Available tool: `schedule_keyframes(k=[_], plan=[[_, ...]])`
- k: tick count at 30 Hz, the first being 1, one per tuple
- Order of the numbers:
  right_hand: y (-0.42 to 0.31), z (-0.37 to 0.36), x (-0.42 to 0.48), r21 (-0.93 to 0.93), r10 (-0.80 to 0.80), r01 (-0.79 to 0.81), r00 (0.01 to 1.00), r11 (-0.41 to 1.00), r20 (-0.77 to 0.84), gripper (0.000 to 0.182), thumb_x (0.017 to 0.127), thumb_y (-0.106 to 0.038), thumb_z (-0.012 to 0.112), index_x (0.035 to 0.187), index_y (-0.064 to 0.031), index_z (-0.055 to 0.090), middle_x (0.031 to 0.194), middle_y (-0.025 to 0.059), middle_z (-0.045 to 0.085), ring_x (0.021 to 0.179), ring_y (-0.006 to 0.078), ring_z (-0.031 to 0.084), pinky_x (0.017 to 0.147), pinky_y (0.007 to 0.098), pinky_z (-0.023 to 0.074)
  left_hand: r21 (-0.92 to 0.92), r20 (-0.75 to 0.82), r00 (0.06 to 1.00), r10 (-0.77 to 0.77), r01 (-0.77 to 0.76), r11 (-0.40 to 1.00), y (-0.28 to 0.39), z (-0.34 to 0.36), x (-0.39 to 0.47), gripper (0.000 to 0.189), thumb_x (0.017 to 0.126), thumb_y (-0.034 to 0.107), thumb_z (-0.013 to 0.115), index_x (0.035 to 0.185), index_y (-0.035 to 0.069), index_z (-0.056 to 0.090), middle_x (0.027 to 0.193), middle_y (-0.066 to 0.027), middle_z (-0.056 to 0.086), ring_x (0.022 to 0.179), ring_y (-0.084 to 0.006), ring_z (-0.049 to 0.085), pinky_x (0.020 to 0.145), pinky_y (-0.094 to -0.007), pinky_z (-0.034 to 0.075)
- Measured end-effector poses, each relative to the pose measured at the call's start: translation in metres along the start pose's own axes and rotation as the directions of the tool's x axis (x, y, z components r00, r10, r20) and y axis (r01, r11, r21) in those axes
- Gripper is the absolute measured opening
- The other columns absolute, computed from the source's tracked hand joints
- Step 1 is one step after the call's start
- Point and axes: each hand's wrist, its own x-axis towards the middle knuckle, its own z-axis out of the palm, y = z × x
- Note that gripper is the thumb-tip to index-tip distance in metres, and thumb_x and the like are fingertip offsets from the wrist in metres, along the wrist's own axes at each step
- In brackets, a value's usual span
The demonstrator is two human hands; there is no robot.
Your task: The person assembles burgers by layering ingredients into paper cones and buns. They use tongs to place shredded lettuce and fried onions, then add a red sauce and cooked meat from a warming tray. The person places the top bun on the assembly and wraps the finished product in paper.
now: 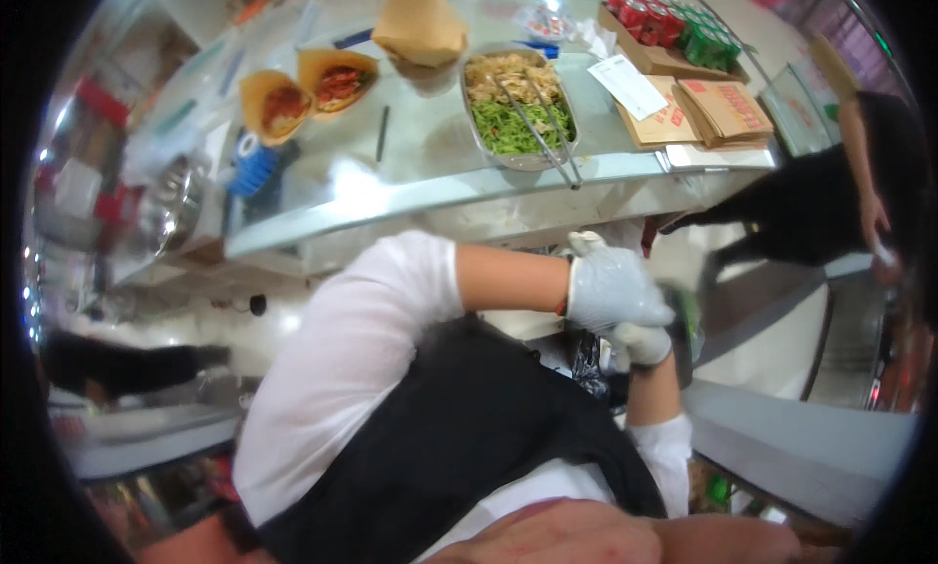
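My left hand [614, 282], in a pale thin glove, reaches across in front of my black apron to the right. It meets my right hand [645, 344], also gloved, and the two touch just beyond the counter's near edge. Their fingers overlap and blur, so I cannot tell whether one grips the other's glove. On the counter beyond lies a metal tray [469, 128] of shredded green vegetable [513, 128] and pale shredded food [509, 76]. Metal tongs [538, 135] lean in it, handles over the near rim.
Two filled paper cones [282, 109] stand at the counter's [432, 142] left, near a brown paper bag [419, 25]. Stacked printed paper bags [725, 113], a paper slip [629, 86] and a carton of drink cans [670, 25] occupy the right. A person in black [799, 197] stands at right.
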Motion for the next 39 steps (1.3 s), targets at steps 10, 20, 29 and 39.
schedule_keyframes(k=[10, 20, 29, 39], plan=[[0.029, 0.037, -0.014, 0.511, -0.305, 0.379, 0.925, 0.771, -0.226, 0.078, 0.091, -0.038, 0.072, 0.152, -0.0051, 0.037, 0.149, 0.0142, 0.049, 0.135, 0.0296, 0.049, 0.113, 0.0457, 0.0409, 0.243, -0.523, 0.472, -0.710, 0.881, 0.406, 0.085, 0.096, 0.028, 0.070, 0.091, 0.053, 0.048, 0.145, 0.008, 0.054, 0.156, -0.0301, 0.039, 0.146, -0.0491, 0.035, 0.122, -0.0572, 0.025], [0.051, 0.074, -0.047, -0.024, -0.391, 0.644, 0.433, 0.765, -0.812, 0.082, 0.101, -0.039, 0.062, 0.162, -0.0055, 0.019, 0.156, 0.0153, 0.041, 0.144, 0.0338, 0.043, 0.119, 0.0473, 0.0360, -0.603, -0.142, 0.961, 0.237, -0.274, 0.749, 0.047, 0.054, 0.022, 0.079, 0.087, 0.047, 0.068, 0.148, 0.002, 0.048, 0.150, -0.0206, 0.051, 0.147, -0.0391, 0.039, 0.123, -0.0531, 0.025], [0.052, 0.167, -0.180, -0.615, -0.616, 0.084, 0.232, 0.784, -0.753, 0.096, 0.092, -0.058, 0.069, 0.161, -0.0032, 0.030, 0.169, 0.0156, 0.018, 0.152, 0.0345, 0.030, 0.121, 0.0496, 0.0298, -0.937, 0.320, 0.769, 0.553, 0.342, 0.066, 0.144, 0.146, 0.015, 0.074, 0.107, 0.058, 0.044, 0.160, 0.007, 0.035, 0.151, -0.0171, 0.045, 0.142, -0.0276, 0.039, 0.120, -0.0423, 0.029], [0.091, 0.224, -0.368, -0.653, -0.667, -0.164, -0.052, 0.740, -0.743, 0.045, 0.083, -0.029, 0.076, 0.123, -0.0091, 0.073, 0.119, 0.0092, 0.068, 0.121, 0.0288, 0.054, 0.108, 0.0449, 0.0430, -0.964, 0.243, 0.428, 0.870, 0.209, 0.166, 0.352, 0.208, 0.062, 0.065, 0.097, 0.051, 0.059, 0.139, 0.001, 0.062, 0.129, -0.0186, 0.065, 0.121, -0.0301, 0.063, 0.102, -0.0421, 0.050]])
